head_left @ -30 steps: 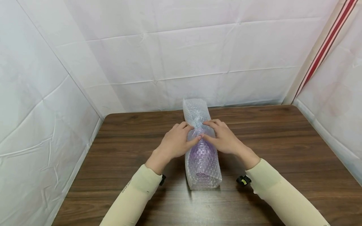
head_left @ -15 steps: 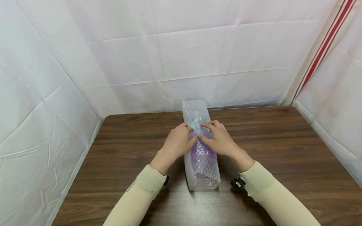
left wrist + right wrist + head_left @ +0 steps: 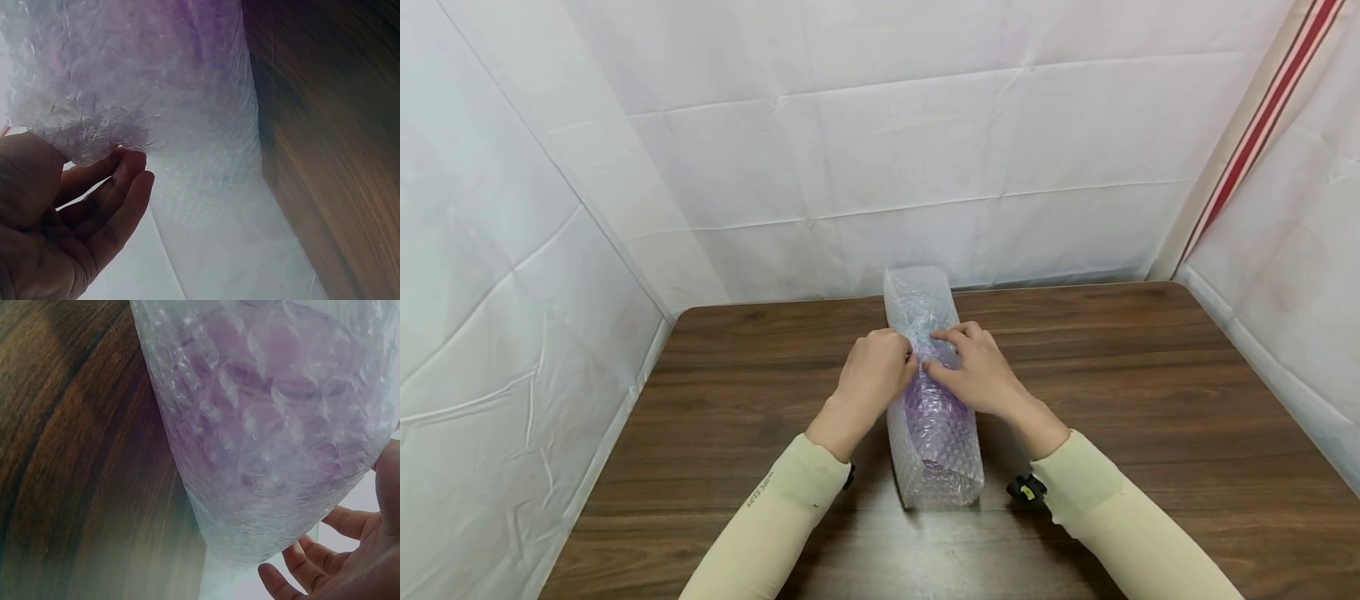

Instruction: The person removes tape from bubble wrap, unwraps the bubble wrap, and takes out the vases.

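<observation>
A long bundle of clear bubble wrap lies lengthwise on the table, with something purple showing through its near half. What that purple thing is stays blurred by the wrap. My left hand pinches the wrap near the middle of the bundle, thumb and forefinger together; in the left wrist view its other fingers curl loosely below the crumpled edge. From the right, my right hand rests on the wrap with thumb and forefinger apart. Its relaxed fingers reach along the bundle's side in the right wrist view.
The dark wood-grain table extends on both sides of the bundle. White sheeting hangs behind and at the sides, with a red-striped band at the back right corner. The bundle's far end reaches the table's back edge.
Both hands have come slightly closer together over the bundle. The left thumb and forefinger, apart before, have closed into a pinch on the wrap. The bundle has barely shifted.
</observation>
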### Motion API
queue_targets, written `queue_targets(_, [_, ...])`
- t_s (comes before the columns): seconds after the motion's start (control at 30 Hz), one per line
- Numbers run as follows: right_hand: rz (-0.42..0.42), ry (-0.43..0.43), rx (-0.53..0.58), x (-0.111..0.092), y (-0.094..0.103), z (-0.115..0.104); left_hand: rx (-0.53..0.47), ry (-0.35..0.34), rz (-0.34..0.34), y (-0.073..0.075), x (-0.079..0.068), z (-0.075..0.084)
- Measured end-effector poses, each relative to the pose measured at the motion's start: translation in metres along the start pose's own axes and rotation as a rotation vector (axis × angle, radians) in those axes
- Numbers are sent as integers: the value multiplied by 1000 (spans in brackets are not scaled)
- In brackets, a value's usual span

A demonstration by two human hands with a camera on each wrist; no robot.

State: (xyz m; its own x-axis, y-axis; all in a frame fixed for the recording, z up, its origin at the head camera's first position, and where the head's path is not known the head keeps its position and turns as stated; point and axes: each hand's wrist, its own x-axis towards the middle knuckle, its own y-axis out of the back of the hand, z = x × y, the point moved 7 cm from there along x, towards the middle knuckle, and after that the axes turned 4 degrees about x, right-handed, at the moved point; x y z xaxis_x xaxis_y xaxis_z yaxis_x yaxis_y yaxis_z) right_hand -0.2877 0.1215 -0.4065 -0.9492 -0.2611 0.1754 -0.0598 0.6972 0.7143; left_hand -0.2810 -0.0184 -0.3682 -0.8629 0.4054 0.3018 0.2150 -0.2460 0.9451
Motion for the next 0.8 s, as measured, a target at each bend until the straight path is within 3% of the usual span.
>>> queue_targets(0.5, [-36, 21, -22, 0, -4, -2, 145, -100, 49, -3, -1, 7])
queue_targets(0.8, [-64, 29, -39, -1, -5, -2, 69, -99, 42, -4, 0, 5])
